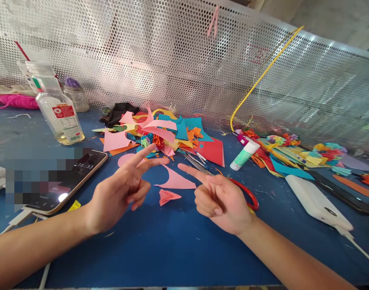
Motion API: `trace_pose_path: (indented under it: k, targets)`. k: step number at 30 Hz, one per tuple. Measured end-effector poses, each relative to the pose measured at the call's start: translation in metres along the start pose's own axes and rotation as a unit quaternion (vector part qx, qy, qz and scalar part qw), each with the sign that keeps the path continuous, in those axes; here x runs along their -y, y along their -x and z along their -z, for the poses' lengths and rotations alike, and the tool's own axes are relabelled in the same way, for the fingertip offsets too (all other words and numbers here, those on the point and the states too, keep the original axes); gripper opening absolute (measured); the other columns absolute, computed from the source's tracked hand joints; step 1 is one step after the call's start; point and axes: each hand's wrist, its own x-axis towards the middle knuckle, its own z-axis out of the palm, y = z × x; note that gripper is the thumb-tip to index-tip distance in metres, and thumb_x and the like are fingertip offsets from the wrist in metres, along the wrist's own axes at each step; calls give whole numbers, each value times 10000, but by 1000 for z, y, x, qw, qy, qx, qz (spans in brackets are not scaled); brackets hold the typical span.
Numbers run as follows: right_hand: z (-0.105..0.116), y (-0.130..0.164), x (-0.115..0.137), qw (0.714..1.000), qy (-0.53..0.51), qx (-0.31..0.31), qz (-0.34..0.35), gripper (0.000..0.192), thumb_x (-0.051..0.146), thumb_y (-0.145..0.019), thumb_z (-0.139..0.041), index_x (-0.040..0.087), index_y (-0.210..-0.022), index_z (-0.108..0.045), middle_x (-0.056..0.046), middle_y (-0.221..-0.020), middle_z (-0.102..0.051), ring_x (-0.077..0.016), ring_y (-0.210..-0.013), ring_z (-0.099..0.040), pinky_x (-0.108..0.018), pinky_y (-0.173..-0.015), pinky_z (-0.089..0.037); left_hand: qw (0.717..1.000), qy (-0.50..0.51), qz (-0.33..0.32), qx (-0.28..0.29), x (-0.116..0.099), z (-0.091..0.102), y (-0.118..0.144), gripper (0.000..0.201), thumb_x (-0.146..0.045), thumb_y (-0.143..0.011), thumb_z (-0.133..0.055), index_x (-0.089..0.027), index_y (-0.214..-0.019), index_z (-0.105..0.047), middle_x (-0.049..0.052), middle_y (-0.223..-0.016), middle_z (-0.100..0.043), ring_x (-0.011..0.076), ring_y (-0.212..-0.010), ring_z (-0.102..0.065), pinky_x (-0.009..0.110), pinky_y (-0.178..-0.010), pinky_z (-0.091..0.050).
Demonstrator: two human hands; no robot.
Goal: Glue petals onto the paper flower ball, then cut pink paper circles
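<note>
My left hand hovers over the blue table with its index and middle fingers stretched out and the other fingers curled; it holds nothing. My right hand points its index finger to the left, the rest folded, and also holds nothing. Between and just beyond the two hands lie pink paper offcuts and a small folded pink piece. Red-handled scissors lie partly hidden behind my right hand. A pile of coloured paper scraps with small rolled paper flowers sits farther back.
A phone on a cable lies at the left, a clear bottle behind it. A glue stick, more paper flowers, a white power bank and a yellow cord are at the right. A perforated metal screen backs the table.
</note>
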Motion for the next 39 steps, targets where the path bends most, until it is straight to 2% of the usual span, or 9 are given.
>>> trace_pose_path:
  k: [4,8,11,13,15,18,22,31,39]
  targets:
    - [-4,4,3,999,37,22,3,616,295,-699,-357,248,-1306,-453,-48,-826,-696,-70,-323,-303,-216,-346,-188,1000,-1,0,-2,0,0,-1,645,-144,-709,-357,-345,-1319,-413,-1,-1306,-506,21,-425,-273,203,-409,-269]
    - [-3,4,5,999,34,37,14,598,260,-703,-339,286,-1287,-467,-84,-1171,-622,-35,-316,-318,-217,-343,-179,999,-37,-9,-7,0,2,-3,643,-137,-704,-341,-316,-1318,-407,18,-1306,-497,15,-403,-248,209,-401,-288]
    - [0,1,2,998,41,36,41,543,241,-739,-324,291,-1256,-483,-85,-1231,-572,-21,-327,-318,-218,-356,-193,979,-197,-36,-38,3,3,-5,561,-135,-737,-372,-288,-1272,-435,18,-1245,-528,40,-458,-361,220,-459,-369]
    - [1,-1,-3,993,94,0,76,443,272,-813,-324,278,-1219,-499,-82,-1195,-572,-39,-393,-390,-218,-382,-242,928,-363,-64,-55,5,3,-6,431,-159,-762,-428,-241,-1175,-516,34,-1162,-570,109,-654,-520,245,-586,-445]
    - [2,-2,-9,966,223,-45,123,336,331,-855,-411,260,-1164,-523,-70,-1130,-577,-101,-608,-536,-229,-485,-363,867,-487,-98,-43,7,2,-5,311,-187,-774,-466,-205,-1062,-584,61,-1120,-595,194,-916,-559,294,-769,-465]
    - [-1,-4,-16,869,463,-59,167,405,280,-756,-642,269,-1146,-536,-47,-1125,-562,-190,-983,-534,-287,-754,-440,822,-557,-117,-2,11,1,-4,301,-188,-762,-484,-196,-1039,-604,74,-1158,-598,239,-1082,-534,353,-950,-408]
    - [-4,-9,-22,806,562,-55,178,216,179,-787,-589,242,-992,-614,-41,-1015,-625,-183,-903,-574,-307,-752,-462,799,-594,-85,31,19,6,-5,451,-185,-715,-543,-191,-1166,-555,77,-1216,-589,262,-1129,-527,395,-988,-393]
    - [-1,-12,-23,941,305,-103,101,144,321,-798,-640,191,-815,-581,-3,-765,-651,-144,-766,-646,-248,-657,-512,860,-508,-49,5,17,8,-11,387,-342,-773,-607,-220,-1136,-556,30,-1023,-665,190,-901,-612,300,-801,-482]
    - [-6,-13,-21,958,272,-83,44,191,305,-754,-684,173,-771,-547,-13,-763,-662,-140,-723,-663,-209,-554,-496,929,-368,-36,19,12,4,-11,218,-340,-810,-581,-187,-952,-642,25,-847,-715,173,-772,-653,285,-715,-489]
